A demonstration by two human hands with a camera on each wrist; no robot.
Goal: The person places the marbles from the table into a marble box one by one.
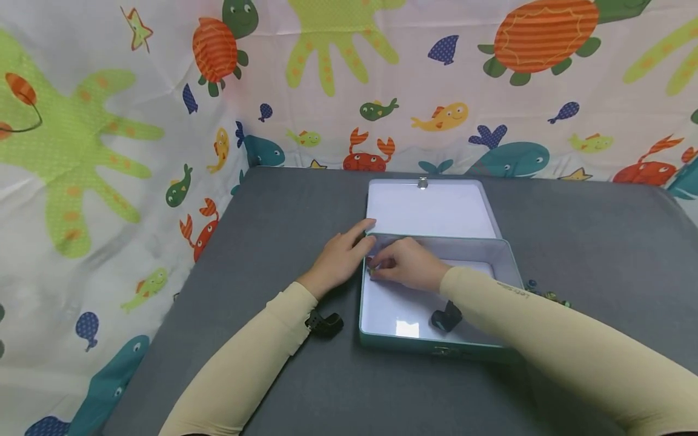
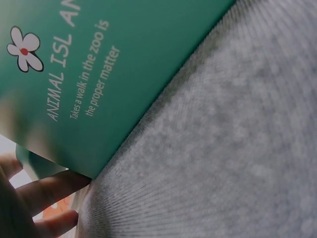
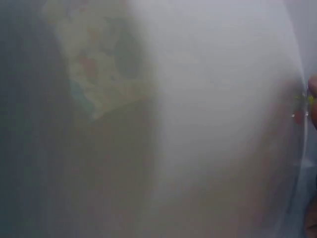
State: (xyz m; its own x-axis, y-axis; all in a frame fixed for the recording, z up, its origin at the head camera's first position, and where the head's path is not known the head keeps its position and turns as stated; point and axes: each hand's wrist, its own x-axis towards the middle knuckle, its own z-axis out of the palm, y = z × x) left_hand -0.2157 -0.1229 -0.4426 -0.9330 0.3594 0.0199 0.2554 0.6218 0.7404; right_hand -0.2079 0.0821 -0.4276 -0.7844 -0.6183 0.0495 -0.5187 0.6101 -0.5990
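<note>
An open metal box (image 1: 400,344), green outside and white inside, lies on the table with its lid (image 1: 431,209) folded back. My left hand (image 1: 339,257) rests at the box's back left corner, fingers stretched along the lid edge. In the left wrist view the green side wall (image 2: 133,59) carries white lettering, and fingers (image 2: 52,191) touch its corner. Over the box's left part, my right hand (image 1: 409,264) pinches a small marble (image 3: 310,99) with yellow-green colour against the inner left wall. Most of the marble is hidden by fingertips.
Several small marbles (image 1: 551,296) lie on the grey table (image 1: 600,254) just right of the box. A black wrist device (image 1: 326,326) hangs under the left wrist and another (image 1: 447,317) under the right. A printed cloth (image 1: 327,121) stands behind and to the left.
</note>
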